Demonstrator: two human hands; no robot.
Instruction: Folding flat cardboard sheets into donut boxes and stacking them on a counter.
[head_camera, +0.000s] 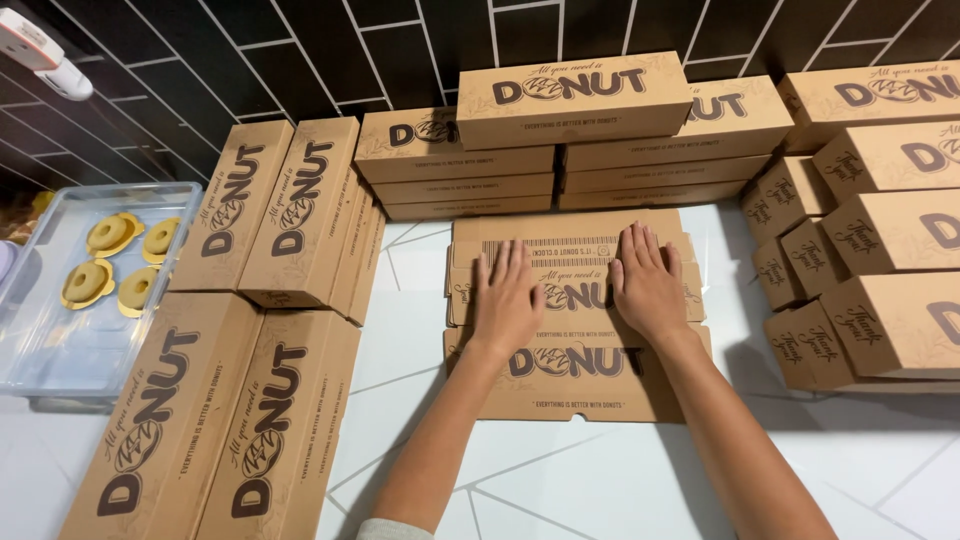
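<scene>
Both your hands lie palm down on a flat, unfolded cardboard donut box that rests on the white tiled counter in front of you. Your left hand presses on the left half of the flattened box, its fingers straight, close together and pointing away from you towards the wall. Your right hand lies just beside it on the right half, fingers likewise stretched flat and only slightly spread. Neither hand grips anything; both simply rest open on the cardboard, near each other but not touching.

The flat box lies in the middle of the counter, its far edge close to the stacks of folded boxes against the wall. One more closed brown box sits on top of those stacks, straddling two of them. To your left, long closed boxes stand side by side in two rows, the nearer row reaching towards the bottom of the view. To your right, another pile of closed boxes is stacked with the short ends facing you.

At the far left, a clear plastic tray holds four yellow ring-shaped donuts at its far end. Dark tiles cover the wall behind everything.
</scene>
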